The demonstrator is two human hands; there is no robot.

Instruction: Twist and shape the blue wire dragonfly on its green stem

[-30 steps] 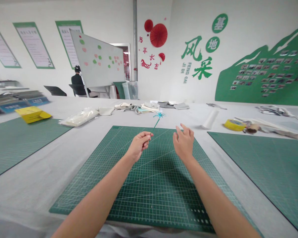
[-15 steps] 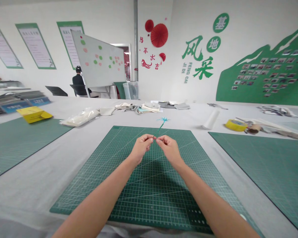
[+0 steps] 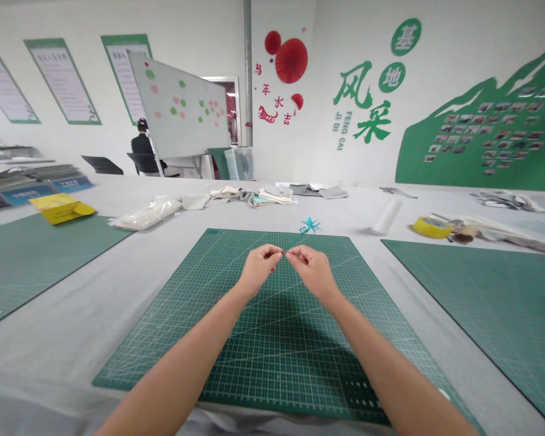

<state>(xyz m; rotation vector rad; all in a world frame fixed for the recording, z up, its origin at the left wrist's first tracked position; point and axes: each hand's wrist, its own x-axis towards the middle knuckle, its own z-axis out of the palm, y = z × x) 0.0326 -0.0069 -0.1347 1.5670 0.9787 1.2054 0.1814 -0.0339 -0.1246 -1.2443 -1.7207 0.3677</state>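
Over the far half of a green cutting mat (image 3: 263, 339), my left hand (image 3: 260, 266) and my right hand (image 3: 312, 269) meet fingertip to fingertip. Both pinch the lower end of a thin green stem. A blue flower with narrow petals (image 3: 310, 225) tops that stem, leaning to the right beyond my right fingers. Thumbs and forefingers of both hands are pressed together, and they hide the stem's end. Each hand is held above the mat, with a shadow below.
Other cutting mats lie at left (image 3: 40, 260) and right (image 3: 481, 303). Fabric scraps (image 3: 277, 195), a plastic-wrapped packet (image 3: 146, 214), a yellow box (image 3: 62, 209) and a yellow tape roll (image 3: 431, 227) lie on the table. A person (image 3: 141, 144) sits beyond, by a whiteboard (image 3: 181, 109).
The flower has tipped further right and its head has turned, showing its petals from another side. Both hands keep their pinch in nearly the same place.
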